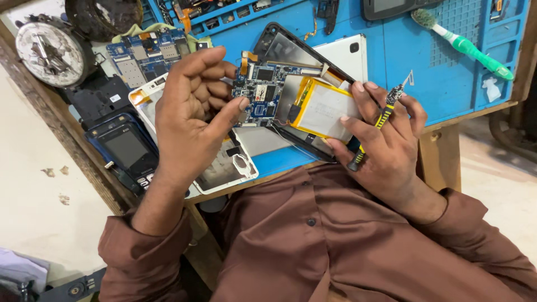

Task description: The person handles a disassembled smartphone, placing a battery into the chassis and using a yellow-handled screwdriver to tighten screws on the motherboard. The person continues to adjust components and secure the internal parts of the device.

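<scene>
Cluttered blue repair mat [391,61], opened tablet [296,106] at centre, left hand [190,117] loosely curled on its circuit-board edge, right hand [386,140] pinching a yellow-black screwdriver [376,127] beside the battery [324,109].

Two hands [193,120] [386,142], one screwdriver [373,131], one toothbrush [464,45], one battery [323,109]

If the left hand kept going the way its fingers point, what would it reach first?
The left hand points rightward; it would probably first meet the blue circuit board of the opened tablet, which its thumb tip already seems to touch, though depth is unclear.
</scene>
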